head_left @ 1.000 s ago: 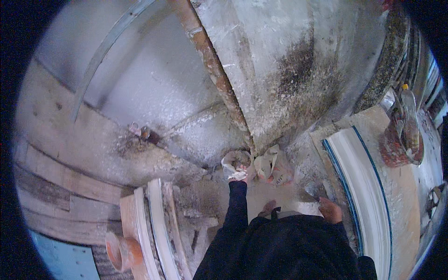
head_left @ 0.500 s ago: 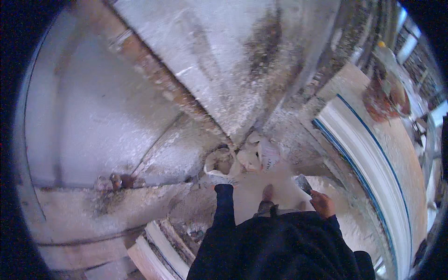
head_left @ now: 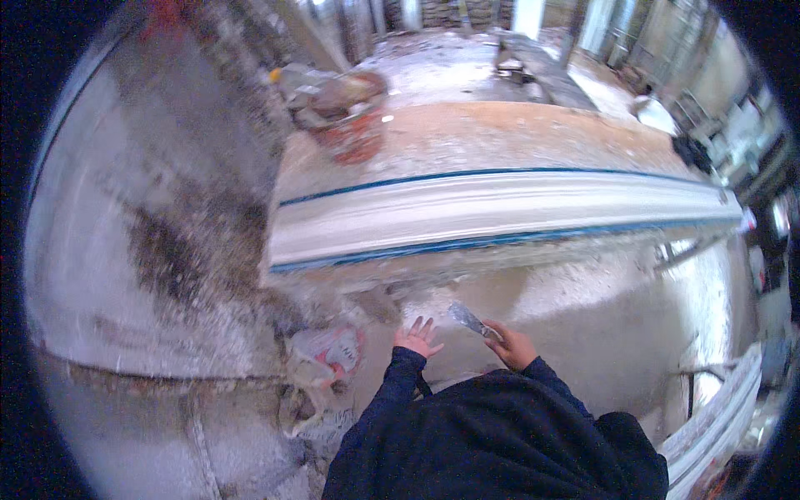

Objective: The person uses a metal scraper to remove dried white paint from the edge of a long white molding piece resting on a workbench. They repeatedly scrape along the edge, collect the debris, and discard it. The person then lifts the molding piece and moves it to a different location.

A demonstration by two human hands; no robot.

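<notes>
In front of my body, my right hand (head_left: 512, 347) is closed round the handle of a putty knife (head_left: 467, 317), its grey blade pointing up and to the left. A little to the left, my left hand (head_left: 419, 337) is held out with its fingers spread and nothing in it. Beyond both hands stretches a long white moulding (head_left: 500, 204) with blue edges, lying on a plaster-smeared bench (head_left: 517, 129). Neither hand touches the moulding.
An orange-red bucket (head_left: 354, 137) with things heaped on it stands at the bench's far left. White sacks (head_left: 329, 354) lie on the floor to my left. More long white mouldings (head_left: 717, 425) are at the lower right. A dusty wall or panel rises on the left.
My view has swung to the right, so the bench and moulding now lie across in front of me. My left hand has come into sight with its fingers spread; the putty knife stays in my right hand.
</notes>
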